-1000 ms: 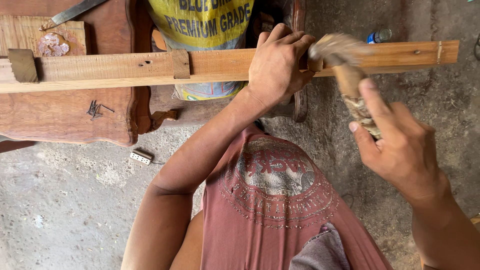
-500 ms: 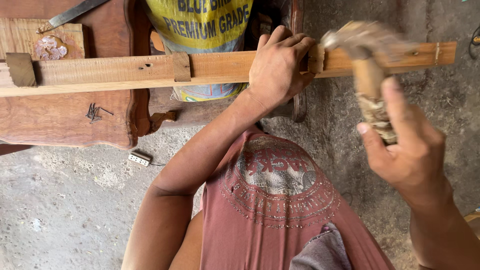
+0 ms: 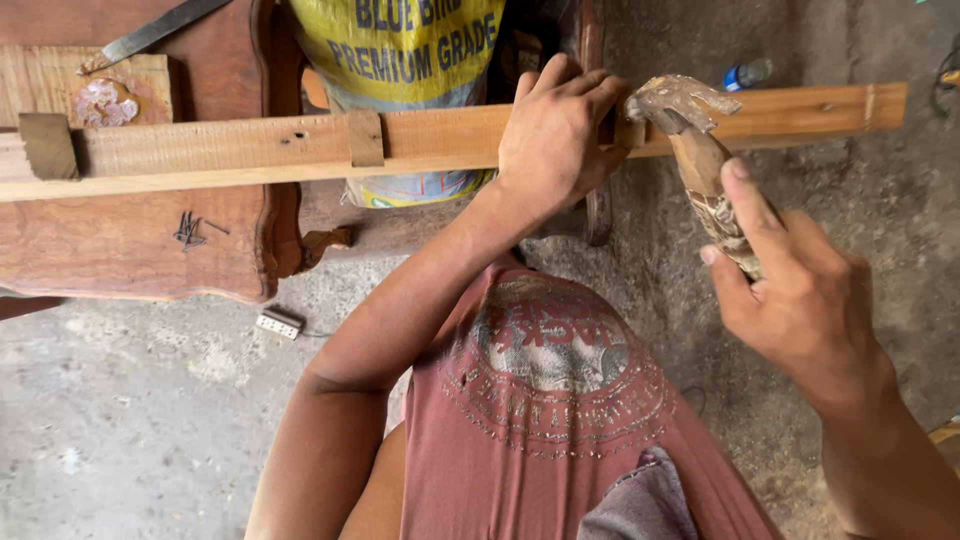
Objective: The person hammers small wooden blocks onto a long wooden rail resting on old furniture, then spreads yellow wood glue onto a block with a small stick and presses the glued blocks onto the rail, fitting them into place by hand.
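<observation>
floor (image 3: 130, 440): rough grey concrete, pitted and dusty, fills the lower left and right side
table (image 3: 140, 250): dark reddish wood, smooth top, scalloped carved edge along its right side; occupies the upper left
sack (image 3: 410, 60): yellow woven plastic, glossy, dark print, stands behind the plank at top centre, just off the table's right edge
shirt (image 3: 550, 400): faded red cloth, round worn print with dotted stitching, lower centre
plank (image 3: 250, 145): long pale wood strip, straight grain, small holes; lies across the table from its left edge and overhangs far past its right edge to the upper right; two short darker wood tabs cross it
left hand (image 3: 560, 135): fingers curled together, clamped over the plank on the overhanging part, thumb side toward the hammer head
right hand (image 3: 800, 290): fingers wrapped tight on the hammer handle, forefinger stretched along it
hammer (image 3: 700, 160): worn wooden handle, mottled wrapped grip, pale chipped metal head; head sits at the plank's near edge just beside the left hand, handle slants down right
board (image 3: 70, 85): pale grained block at the table's far left corner, whitish patch on it
blade (image 3: 150, 35): flat grey metal, near the table's far edge, tilted
nails (image 3: 190, 230): small dark cluster on the tabletop below the plank
white block (image 3: 280, 322): small ribbed plastic piece on the floor just below the table's carved edge
</observation>
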Demonstrator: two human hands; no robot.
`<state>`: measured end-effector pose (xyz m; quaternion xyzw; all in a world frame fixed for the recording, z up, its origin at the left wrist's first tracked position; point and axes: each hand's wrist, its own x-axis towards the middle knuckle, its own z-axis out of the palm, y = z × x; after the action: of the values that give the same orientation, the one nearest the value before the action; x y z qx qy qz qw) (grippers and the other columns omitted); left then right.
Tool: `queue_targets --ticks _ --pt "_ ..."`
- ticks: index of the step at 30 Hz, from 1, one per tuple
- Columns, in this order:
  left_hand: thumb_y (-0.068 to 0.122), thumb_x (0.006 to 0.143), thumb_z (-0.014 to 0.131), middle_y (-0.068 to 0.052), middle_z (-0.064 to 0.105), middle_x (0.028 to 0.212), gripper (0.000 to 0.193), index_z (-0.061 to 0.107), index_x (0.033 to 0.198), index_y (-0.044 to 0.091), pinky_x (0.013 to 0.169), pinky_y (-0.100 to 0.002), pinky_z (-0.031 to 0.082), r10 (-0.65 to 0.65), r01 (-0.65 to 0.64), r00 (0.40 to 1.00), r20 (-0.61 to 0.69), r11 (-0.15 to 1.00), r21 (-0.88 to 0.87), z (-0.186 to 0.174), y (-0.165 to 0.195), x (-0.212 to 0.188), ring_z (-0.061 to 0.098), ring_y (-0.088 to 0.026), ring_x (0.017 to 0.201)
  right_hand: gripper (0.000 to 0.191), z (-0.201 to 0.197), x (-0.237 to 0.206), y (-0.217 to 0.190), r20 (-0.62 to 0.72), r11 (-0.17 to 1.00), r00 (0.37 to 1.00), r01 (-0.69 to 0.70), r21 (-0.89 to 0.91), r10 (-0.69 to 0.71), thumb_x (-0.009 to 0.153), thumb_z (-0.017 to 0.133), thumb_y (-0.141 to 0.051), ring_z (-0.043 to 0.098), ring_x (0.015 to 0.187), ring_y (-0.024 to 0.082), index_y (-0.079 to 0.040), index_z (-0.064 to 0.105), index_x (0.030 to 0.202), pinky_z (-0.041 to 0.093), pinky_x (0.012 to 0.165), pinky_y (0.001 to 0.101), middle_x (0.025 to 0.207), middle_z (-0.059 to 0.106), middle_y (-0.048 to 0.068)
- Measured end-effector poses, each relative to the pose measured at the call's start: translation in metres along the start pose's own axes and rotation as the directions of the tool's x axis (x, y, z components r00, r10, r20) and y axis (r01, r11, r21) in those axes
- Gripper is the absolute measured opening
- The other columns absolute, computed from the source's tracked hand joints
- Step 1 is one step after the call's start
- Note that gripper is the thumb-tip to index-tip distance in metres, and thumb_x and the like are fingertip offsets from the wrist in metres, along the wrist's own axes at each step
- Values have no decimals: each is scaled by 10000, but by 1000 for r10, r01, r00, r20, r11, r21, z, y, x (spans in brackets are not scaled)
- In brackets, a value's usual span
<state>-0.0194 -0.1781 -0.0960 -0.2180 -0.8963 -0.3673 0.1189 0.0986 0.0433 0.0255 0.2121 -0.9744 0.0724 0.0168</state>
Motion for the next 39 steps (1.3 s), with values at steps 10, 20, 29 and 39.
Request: queue_targets --ticks 10,20,29,39 --pt "329 676 883 3 697 1199 609 686 1218 135 955 -418 434 -13 13 1000 -3 1000 12 5 -4 -2 547 -264 1132 675 -22 2 -13 -68 978 992 89 -189 -103 889 819 -134 590 560 213 -85 581 1519 488 503 356 811 581 138" --pt "305 667 879 -24 689 1238 638 679 1239 105 975 -418 432 -17 17 1000 2 1000 7 10 -10 -6 540 -266 1163 696 -22 2 -20 -12 977 998 53 -205 -57 873 818 -135 564 547 215 -85 580 1525 480 491 377 791 552 128" --pt "311 649 880 -31 687 1235 662 666 1241 109 991 -424 433 -15 15 1000 9 1000 2 8 -8 -5 542 -266 1175 755 -28 16 -23 108 977 993 -25 -210 48 863 802 -180 551 487 208 -79 541 1564 472 417 380 721 561 130" --pt "333 624 880 -48 682 1229 691 663 1235 93 976 -425 436 2 -1 1000 -23 999 42 10 -8 -4 546 -269 1160 723 -20 17 -27 114 974 990 -54 -221 81 878 814 -177 580 466 204 -24 551 1534 454 367 354 726 622 159"
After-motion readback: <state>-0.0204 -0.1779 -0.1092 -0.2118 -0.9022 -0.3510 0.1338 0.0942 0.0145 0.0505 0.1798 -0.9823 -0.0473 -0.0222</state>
